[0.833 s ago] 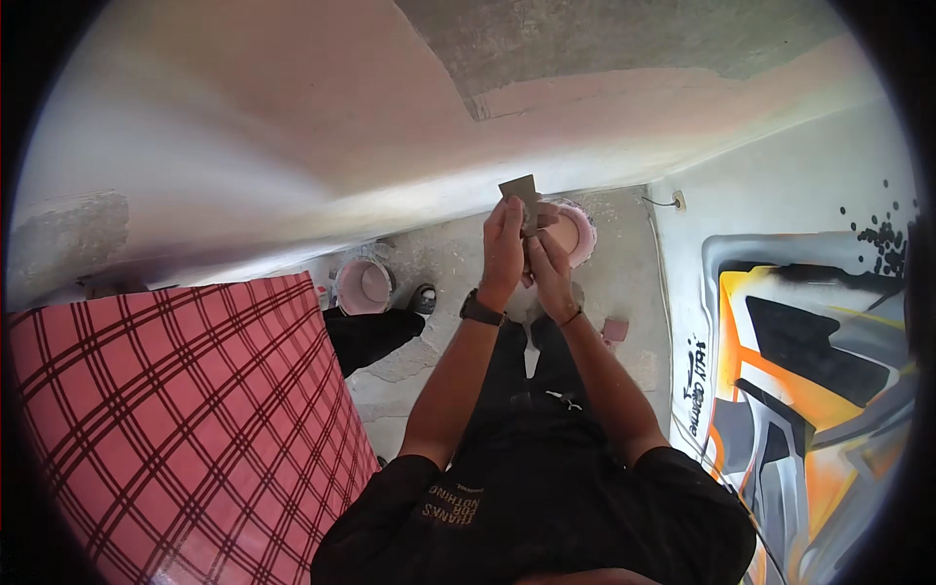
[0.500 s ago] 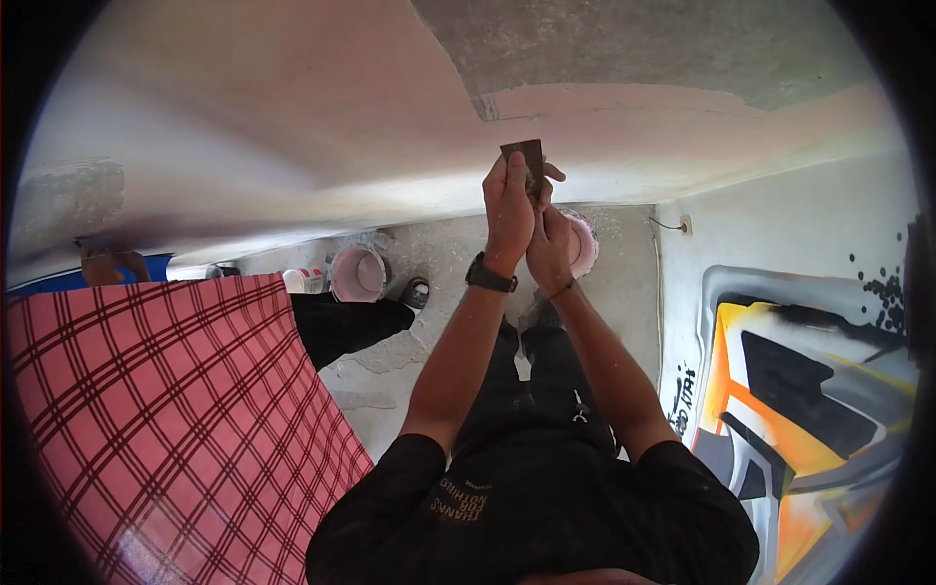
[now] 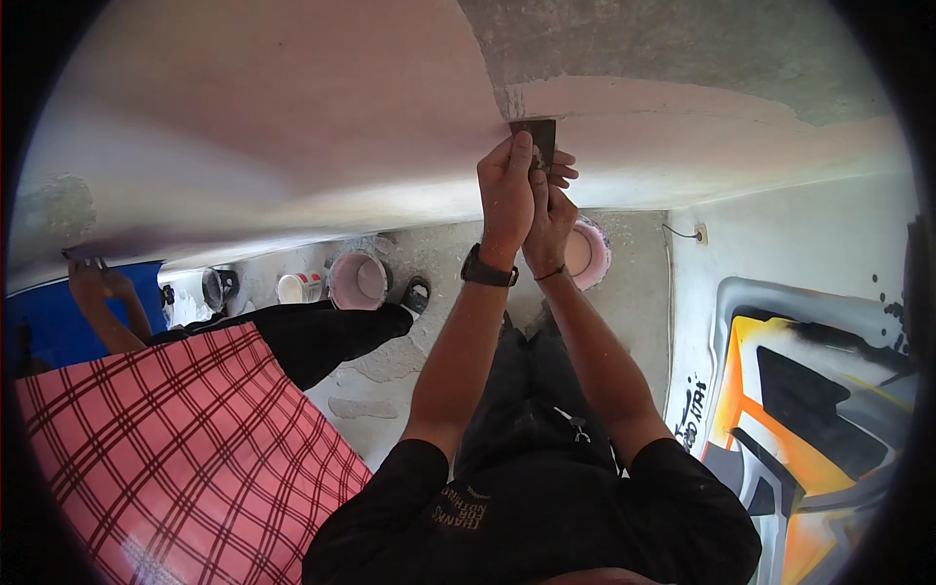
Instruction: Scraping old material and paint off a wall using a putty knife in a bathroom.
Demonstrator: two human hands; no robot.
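Note:
Both of my hands grip a scraper with a flat dark blade (image 3: 542,134) in front of the wall (image 3: 390,107). My left hand (image 3: 505,200), with a watch on its wrist, is closed with its thumb lying along the blade. My right hand (image 3: 550,224) is closed just below and beside it, some fingertips showing right of the blade. The handle is hidden by my hands. The blade's top edge is at or close to the wall, by the lower corner of a rough grey patch (image 3: 634,49) bordered by pinkish coating.
Pink-stained buckets (image 3: 359,281) (image 3: 602,255) and a small white tub (image 3: 292,288) stand on the concrete floor (image 3: 375,366). At left, a pink checked cloth (image 3: 185,429) covers something large; beyond it a person in blue (image 3: 58,317) works at the wall. A painted wall (image 3: 809,390) is at right.
My hands have moved the scraper up the wall to the corner of the grey patch. At left, more of the other person's arms and blue clothing shows.

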